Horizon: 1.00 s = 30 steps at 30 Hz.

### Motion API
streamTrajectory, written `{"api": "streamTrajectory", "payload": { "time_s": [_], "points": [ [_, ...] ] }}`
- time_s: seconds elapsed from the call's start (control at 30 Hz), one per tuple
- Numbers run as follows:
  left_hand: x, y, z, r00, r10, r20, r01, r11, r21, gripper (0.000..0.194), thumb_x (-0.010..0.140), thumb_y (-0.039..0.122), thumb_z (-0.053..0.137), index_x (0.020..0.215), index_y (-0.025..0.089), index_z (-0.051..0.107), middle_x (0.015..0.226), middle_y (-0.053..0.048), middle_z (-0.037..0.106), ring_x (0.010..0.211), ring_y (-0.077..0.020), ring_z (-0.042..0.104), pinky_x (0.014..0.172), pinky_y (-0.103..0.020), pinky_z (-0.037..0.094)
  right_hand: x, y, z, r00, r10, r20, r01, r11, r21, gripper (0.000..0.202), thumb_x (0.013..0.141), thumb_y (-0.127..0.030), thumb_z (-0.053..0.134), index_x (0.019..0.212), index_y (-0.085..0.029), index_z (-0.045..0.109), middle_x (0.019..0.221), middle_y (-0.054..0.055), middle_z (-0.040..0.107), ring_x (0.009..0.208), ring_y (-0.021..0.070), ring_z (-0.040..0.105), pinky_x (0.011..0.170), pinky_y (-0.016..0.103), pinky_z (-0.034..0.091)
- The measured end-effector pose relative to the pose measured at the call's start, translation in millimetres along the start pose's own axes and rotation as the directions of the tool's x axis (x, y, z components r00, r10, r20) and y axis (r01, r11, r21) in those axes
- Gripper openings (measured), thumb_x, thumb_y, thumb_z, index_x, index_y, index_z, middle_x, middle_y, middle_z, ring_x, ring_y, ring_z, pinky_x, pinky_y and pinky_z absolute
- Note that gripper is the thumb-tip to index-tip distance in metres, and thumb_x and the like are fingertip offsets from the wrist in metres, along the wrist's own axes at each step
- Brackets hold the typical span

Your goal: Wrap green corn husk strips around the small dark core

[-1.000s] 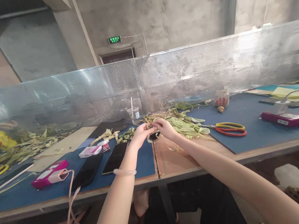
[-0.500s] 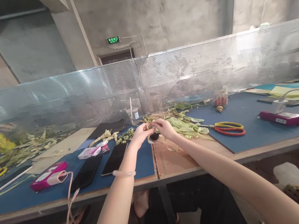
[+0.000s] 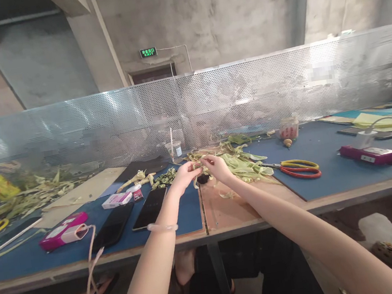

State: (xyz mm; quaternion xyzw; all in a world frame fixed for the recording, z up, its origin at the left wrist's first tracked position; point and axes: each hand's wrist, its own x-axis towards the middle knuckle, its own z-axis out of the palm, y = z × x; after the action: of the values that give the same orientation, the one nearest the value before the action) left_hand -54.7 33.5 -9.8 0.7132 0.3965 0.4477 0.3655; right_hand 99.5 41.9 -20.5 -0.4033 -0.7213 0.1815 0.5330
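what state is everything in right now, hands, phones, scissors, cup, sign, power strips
left hand: fingers bent, grip unclear
right hand: fingers bent, grip unclear
two phones beside the left forearm: flat, screens dark
scissors on the right: lying flat, blades partly hidden
cup: upright, straw in
exit sign: lit
left power strip: adapter plugged in
right power strip: adapter plugged in

Bare, stained gray concrete wall, lit unevenly, with a green lit exit sign at eleven o'clock above a dark doorway. A perforated metal screen runs from nine to three o'clock across the middle, behind a long table topped mostly in blue.
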Motion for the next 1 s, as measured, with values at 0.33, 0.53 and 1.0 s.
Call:
{"api": "streamTrajectory", "payload": {
  "time_s": [0.33,0.53,1.0],
  "points": [
    [8.2,-11.5,-6.1,0.981,-0.087,-0.175,0.075,0.994,-0.077,0.024,0.085,0.029,0.053,0.104,0.013,0.056,0.100,-0.006,0.060,0.083,-0.0163,0.060,0.071,-0.035,0.051,1.4,2.4,-3.2,0.989,0.115,0.091,-0.127,0.982,0.143,0.027,0.089,-0.033,0.050,0.105,-0.013,0.056,0.098,0.005,0.060,0.081,0.0150,0.060,0.071,0.033,0.051],
    [11.8,-16.5,-13.1,0.917,-0.148,-0.371,0.091,0.982,-0.167,0.027,0.086,0.029,0.053,0.108,0.014,0.055,0.105,-0.007,0.059,0.086,-0.0176,0.060,0.073,-0.036,0.051,3.9,9.6,-6.7,0.929,0.203,0.309,-0.289,0.920,0.264,0.025,0.089,-0.031,0.050,0.106,-0.014,0.055,0.100,0.006,0.060,0.081,0.0144,0.060,0.069,0.032,0.052],
    [11.1,-15.4,-16.8,0.834,-0.150,-0.532,0.042,0.977,-0.210,0.026,0.086,0.029,0.052,0.107,0.014,0.054,0.099,-0.006,0.060,0.078,-0.0149,0.060,0.066,-0.032,0.052,3.1,8.0,-20.0,0.882,0.100,0.460,-0.389,0.705,0.593,0.023,0.088,-0.028,0.052,0.105,-0.013,0.056,0.101,0.006,0.059,0.084,0.0152,0.060,0.072,0.033,0.051]
  ]
}}
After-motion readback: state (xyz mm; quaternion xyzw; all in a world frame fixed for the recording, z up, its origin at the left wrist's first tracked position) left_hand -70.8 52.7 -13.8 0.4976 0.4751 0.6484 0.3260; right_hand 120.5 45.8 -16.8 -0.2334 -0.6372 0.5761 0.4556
